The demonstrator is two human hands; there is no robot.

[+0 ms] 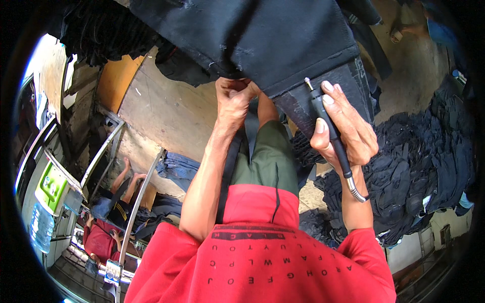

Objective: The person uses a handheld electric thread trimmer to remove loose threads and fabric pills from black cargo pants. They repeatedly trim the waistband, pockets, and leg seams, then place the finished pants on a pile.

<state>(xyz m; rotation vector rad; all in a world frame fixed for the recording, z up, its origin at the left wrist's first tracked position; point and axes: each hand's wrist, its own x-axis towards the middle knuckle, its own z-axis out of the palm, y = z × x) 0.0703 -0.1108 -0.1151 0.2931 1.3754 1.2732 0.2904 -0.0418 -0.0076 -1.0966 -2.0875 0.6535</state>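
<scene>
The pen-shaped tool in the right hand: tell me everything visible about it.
The pen-shaped tool is slender, with a matt black body. A thin metal shaft at its far end carries a small, rounded, pale tip; the near end has a silvery collar and a bent metal coil. The right hand holds it slanted, tip away from the wearer, between thumb and fingers. The tip overlaps the dark cloth in view; contact is unclear.

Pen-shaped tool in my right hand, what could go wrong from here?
The tip of the pen-shaped tool points across the black cloth and could snag or wear it if pressed down. The fingertips of your right hand sit close to it, so a slip might nick them. Your left hand grips the cloth's edge, so a tug might shift it.
</scene>
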